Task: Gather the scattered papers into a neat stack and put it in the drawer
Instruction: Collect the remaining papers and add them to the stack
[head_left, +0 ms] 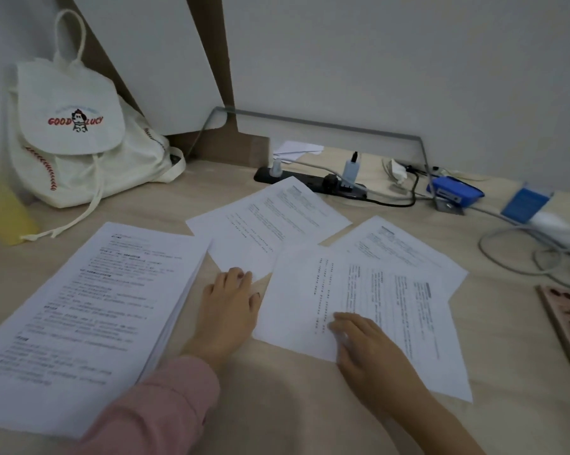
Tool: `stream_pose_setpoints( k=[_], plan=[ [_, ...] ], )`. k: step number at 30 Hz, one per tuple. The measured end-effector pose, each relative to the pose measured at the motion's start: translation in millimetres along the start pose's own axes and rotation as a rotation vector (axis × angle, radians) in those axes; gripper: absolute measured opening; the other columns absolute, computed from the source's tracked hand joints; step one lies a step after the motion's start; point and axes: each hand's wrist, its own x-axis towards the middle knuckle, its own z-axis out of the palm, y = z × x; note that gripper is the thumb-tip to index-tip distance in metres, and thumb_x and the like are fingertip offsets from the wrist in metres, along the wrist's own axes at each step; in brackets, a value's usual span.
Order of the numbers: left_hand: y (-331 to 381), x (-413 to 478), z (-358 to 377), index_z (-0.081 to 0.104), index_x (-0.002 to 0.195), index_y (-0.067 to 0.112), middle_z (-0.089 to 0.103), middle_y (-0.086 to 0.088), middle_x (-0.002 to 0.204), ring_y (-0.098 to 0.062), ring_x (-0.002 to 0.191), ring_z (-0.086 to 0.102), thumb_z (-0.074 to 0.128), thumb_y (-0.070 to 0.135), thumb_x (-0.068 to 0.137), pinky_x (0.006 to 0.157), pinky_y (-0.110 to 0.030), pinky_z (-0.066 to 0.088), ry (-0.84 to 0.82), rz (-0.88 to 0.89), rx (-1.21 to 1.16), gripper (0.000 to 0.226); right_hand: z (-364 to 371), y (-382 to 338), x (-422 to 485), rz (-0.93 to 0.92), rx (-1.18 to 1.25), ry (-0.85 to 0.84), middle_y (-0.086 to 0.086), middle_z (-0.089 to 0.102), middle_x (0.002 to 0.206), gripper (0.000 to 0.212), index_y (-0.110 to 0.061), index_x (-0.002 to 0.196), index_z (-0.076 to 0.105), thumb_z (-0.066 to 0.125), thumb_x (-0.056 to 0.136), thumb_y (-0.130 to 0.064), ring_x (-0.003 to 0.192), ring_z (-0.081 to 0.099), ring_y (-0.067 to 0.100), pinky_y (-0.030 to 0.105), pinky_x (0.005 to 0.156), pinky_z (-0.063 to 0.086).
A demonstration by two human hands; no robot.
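Loose white printed paper sheets lie fanned mid light-wood bench, thick white paper stack to their left, left hand flat with fingers on one sheet, right hand flat on the nearest, neither gripping, white drawstring backpack behind.

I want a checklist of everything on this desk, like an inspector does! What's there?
Surface: pale wood desk, partly covered.
Job's things: thick stack at left; three loose sheets overlapping: far sheet, right sheet, near sheet. No drawer seen.
Clutter: white backpack, yellow object, blue box, patterned item at right edge.
Grippers: left hand flat on desk, fingertips on far sheet; right hand flat on near sheet.
Cables: power strip with plugs; cords looping right.
Surroundings: white wall, leaning board.
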Motion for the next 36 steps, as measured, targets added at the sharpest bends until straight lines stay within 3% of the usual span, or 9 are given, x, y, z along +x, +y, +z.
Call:
stream_pose_setpoints(
  k=[4, 8, 13, 17, 20, 23, 29, 32, 36],
  plan=[
    [10.6, -20.6, -0.8, 0.070, 0.093, 0.018, 0.063, 0.002, 0.080, -0.018, 0.065, 0.062, 0.035, 0.039, 0.080, 0.055, -0.030, 0.050, 0.021, 0.017, 0.074, 0.043, -4.4, 18.0, -9.4, 0.018, 0.081, 0.013, -0.022, 0.053, 0.117, 0.024, -0.024, 0.104, 0.060, 0.049, 0.088, -0.009, 0.103, 0.037, -0.015, -0.005, 0.079, 0.029],
    [22.0, -42.6, 3.3, 0.067, 0.088, 0.023, 0.062, 0.008, 0.074, -0.013, 0.059, 0.060, 0.037, 0.039, 0.075, 0.052, -0.026, 0.048, 0.036, 0.041, 0.019, 0.036, -12.0, 36.8, -18.7, 0.095, 0.170, 0.075, -0.015, 0.061, 0.097, 0.038, -0.034, 0.082, 0.053, 0.052, 0.084, 0.004, 0.098, 0.046, -0.006, 0.012, 0.077, 0.040],
    [37.1, -62.9, -5.7, 0.063, 0.076, 0.031, 0.057, 0.015, 0.068, -0.007, 0.060, 0.058, 0.040, 0.038, 0.074, 0.056, -0.019, 0.036, 0.014, 0.093, -0.112, 0.024, -26.2, 70.9, -21.8, 0.542, -0.040, 0.224, 0.015, 0.058, 0.124, 0.039, -0.011, 0.115, 0.058, 0.068, 0.079, -0.021, 0.120, 0.047, 0.031, 0.035, 0.098, 0.034],
    [39.4, -60.2, -4.1, 0.068, 0.094, 0.028, 0.067, 0.007, 0.107, -0.020, 0.097, 0.066, 0.034, 0.044, 0.079, 0.082, -0.034, 0.051, -0.052, 0.100, -0.090, 0.041, -37.0, 87.0, -21.9, 0.774, -0.090, 0.029, 0.018, 0.033, 0.148, 0.073, -0.015, 0.138, 0.038, 0.061, 0.079, -0.051, 0.137, 0.029, 0.036, 0.052, 0.112, 0.021],
    [38.3, -53.8, -1.6, 0.041, 0.138, 0.028, 0.028, 0.005, 0.150, -0.022, 0.142, 0.027, -0.002, 0.065, 0.079, 0.114, -0.035, 0.016, -0.205, 0.045, -0.047, 0.081, -42.7, 96.9, -20.2, 0.625, 0.008, -0.091, 0.011, 0.026, 0.153, 0.062, -0.018, 0.142, 0.033, 0.057, 0.088, -0.035, 0.142, 0.021, 0.028, 0.047, 0.116, 0.015],
    [39.0, -55.6, 3.6, 0.064, 0.115, 0.030, 0.066, 0.003, 0.119, -0.016, 0.110, 0.056, 0.003, 0.057, 0.091, 0.084, -0.030, 0.052, -0.212, 0.069, 0.029, 0.071, -56.6, 101.5, -19.9, 0.543, 0.226, -0.175, 0.007, 0.028, 0.152, 0.060, -0.016, 0.142, 0.032, 0.056, 0.088, -0.007, 0.141, 0.024, 0.025, 0.041, 0.115, 0.019],
    [54.3, -62.8, 0.5, 0.069, 0.105, 0.027, 0.062, 0.009, 0.096, -0.011, 0.083, 0.062, 0.031, 0.051, 0.081, 0.069, -0.021, 0.050, -0.145, 0.103, -0.082, 0.051, -52.4, 113.6, -25.6, 0.627, 0.076, 0.114, 0.015, 0.033, 0.149, 0.059, -0.009, 0.139, 0.038, 0.055, 0.082, 0.000, 0.138, 0.030, 0.032, 0.042, 0.110, 0.026],
    [68.1, -52.6, 2.6, 0.031, 0.142, 0.027, 0.030, 0.003, 0.149, -0.017, 0.138, 0.027, 0.013, 0.056, 0.087, 0.112, -0.030, 0.021, -0.118, 0.091, -0.153, 0.065, -59.4, 121.9, -25.7, 0.905, 0.038, 0.210, 0.023, 0.035, 0.146, 0.074, -0.002, 0.142, 0.030, 0.065, 0.082, -0.027, 0.135, 0.029, 0.037, 0.044, 0.110, 0.023],
    [85.1, -36.6, 17.7, -0.016, 0.140, 0.039, -0.012, 0.003, 0.158, -0.016, 0.145, -0.016, -0.024, 0.074, 0.065, 0.111, -0.031, -0.016, -0.150, 0.152, -0.134, 0.084, -67.1, 132.6, -15.5, 0.876, -0.024, 0.040, 0.020, 0.034, 0.147, 0.082, -0.002, 0.142, 0.027, 0.064, 0.081, -0.041, 0.136, 0.027, 0.035, 0.039, 0.111, 0.019]
  ],
)
